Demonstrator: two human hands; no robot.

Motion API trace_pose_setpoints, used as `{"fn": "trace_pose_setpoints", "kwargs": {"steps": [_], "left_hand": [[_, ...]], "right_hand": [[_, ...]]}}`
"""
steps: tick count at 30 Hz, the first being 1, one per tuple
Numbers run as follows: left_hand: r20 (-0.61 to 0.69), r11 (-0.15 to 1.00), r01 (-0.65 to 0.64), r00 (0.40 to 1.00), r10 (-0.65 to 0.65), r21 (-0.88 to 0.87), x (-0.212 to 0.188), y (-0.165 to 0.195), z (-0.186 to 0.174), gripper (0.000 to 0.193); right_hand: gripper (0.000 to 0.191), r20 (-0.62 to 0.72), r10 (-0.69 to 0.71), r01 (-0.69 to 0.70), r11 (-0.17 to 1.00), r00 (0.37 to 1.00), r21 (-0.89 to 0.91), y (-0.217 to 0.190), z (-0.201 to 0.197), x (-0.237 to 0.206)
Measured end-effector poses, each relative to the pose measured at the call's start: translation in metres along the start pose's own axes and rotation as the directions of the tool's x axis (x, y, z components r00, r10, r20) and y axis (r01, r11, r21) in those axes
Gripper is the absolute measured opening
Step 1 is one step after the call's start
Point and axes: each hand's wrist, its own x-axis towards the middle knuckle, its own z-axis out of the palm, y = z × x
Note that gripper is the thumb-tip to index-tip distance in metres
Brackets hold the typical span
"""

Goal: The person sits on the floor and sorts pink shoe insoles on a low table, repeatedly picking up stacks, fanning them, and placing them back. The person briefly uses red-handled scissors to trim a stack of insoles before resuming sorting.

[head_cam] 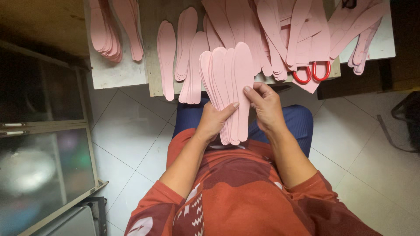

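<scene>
Pale floor tiles [131,131] fill the middle of the frame, and a low worktable [118,74] runs along the top edge, partly bare at the upper left and heaped with pink cut-outs elsewhere.

At the centre, both hands are closed on a fanned stack of pink insoles [227,87], held upright over the lap. The left hand [214,120] wraps the lower part from behind, thumb laid across the front, so the narrow heel ends stay bunched together while the wide toe ends spread out above. The right hand [264,107] pinches the rightmost piece at its edge with thumb and fingertips, a grip that seems suited to squaring up or peeling off a single sheet.

Above the fan, loose insoles [183,43] hang over the table's front edge, and a neater pile [109,30] sits at the upper left. A tangled heap of pink pieces [306,30] covers the upper right, half burying red-handled scissors [311,72]. The overhanging pieces lie just behind the held stack's tips, close enough to be brushed. A glass-fronted cabinet [43,153] stands at the left.
</scene>
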Motion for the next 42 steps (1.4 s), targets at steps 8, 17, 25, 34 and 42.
{"fn": "trace_pose_setpoints", "kwargs": {"steps": [8,17,25,34,42], "left_hand": [[0.052,0.984,0.105,0.994,-0.098,-0.147,-0.002,0.003,-0.013,0.038],[0.01,0.997,0.063,0.998,-0.062,-0.053,-0.003,-0.014,-0.013,0.05],[0.008,0.992,0.087,0.996,-0.086,-0.09,0.0,-0.003,-0.026,0.072],[0.011,0.958,0.08,0.997,-0.08,-0.275,0.0,-0.01,-0.028,0.051],[-0.096,0.864,-0.051,0.995,0.003,-0.501,-0.006,-0.027,-0.039,0.049]], "right_hand": [[0.014,0.018,0.086,-0.088,0.961,0.996,0.262,-0.024,-0.015,-0.004],[0.016,0.117,0.112,-0.129,0.98,0.987,0.149,0.002,-0.007,-0.004],[0.018,0.154,0.109,-0.146,0.956,0.982,0.254,-0.02,-0.022,-0.005],[0.019,0.138,0.175,-0.195,0.969,0.975,0.15,-0.017,-0.003,-0.01],[0.016,0.119,0.151,-0.149,0.988,0.981,-0.028,0.001,0.028,0.003]]}}
